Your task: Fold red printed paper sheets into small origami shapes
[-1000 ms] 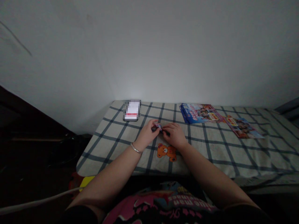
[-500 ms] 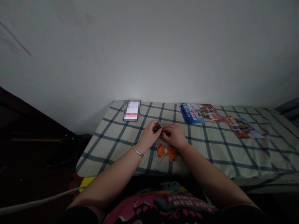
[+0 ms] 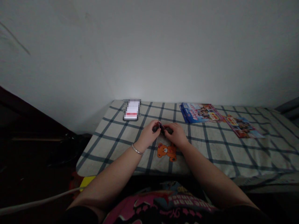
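Note:
My left hand [image 3: 148, 135] and my right hand [image 3: 175, 134] meet above a checked cloth [image 3: 112, 146], their fingertips pinching a small dark object with a pink-red part [image 3: 161, 126]. It is too small and too hidden by my fingers to name, and I cannot tell whether it is one piece or two. A silver bangle [image 3: 136, 149] circles my left wrist. Just below my hands, an orange teddy bear print [image 3: 166, 151] shows on the cloth.
A flat object, blurred out [image 3: 131, 110], lies at the cloth's far edge, left of centre. Two colourful printed booklets [image 3: 200, 113] [image 3: 243, 127] lie at the far right. A white wall rises behind. A white cable [image 3: 39, 200] runs across the dark floor at lower left.
My hands have drawn closer together around the small object, and my right hand's fingers now close on it from the right. The other objects have not moved.

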Motion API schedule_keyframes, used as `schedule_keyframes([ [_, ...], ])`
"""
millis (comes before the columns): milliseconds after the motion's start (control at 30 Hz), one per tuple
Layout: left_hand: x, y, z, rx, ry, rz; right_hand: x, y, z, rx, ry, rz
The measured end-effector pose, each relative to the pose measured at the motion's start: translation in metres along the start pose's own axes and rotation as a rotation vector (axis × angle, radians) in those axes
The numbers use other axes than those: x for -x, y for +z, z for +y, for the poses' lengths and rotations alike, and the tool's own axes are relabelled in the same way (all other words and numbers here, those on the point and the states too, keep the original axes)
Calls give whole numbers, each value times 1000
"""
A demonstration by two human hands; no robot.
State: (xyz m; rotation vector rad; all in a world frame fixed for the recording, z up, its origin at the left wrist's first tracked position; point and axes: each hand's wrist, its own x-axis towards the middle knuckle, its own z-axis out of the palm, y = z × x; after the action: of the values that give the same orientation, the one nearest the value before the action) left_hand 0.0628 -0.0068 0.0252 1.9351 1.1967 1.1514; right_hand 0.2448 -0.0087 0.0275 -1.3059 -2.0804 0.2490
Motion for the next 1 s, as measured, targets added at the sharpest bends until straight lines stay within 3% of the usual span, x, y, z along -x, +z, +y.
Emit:
schedule_keyframes([
  [367,-1,-4,-6,-75,48,-67,1,-2,10,-74,8,55],
  [600,-3,-5,-9,-120,170,-129,0,0,21,-121,40,92],
  [1000,-2,-6,-8,-323,300,-130,1,-4,21,-10,-9,55],
])
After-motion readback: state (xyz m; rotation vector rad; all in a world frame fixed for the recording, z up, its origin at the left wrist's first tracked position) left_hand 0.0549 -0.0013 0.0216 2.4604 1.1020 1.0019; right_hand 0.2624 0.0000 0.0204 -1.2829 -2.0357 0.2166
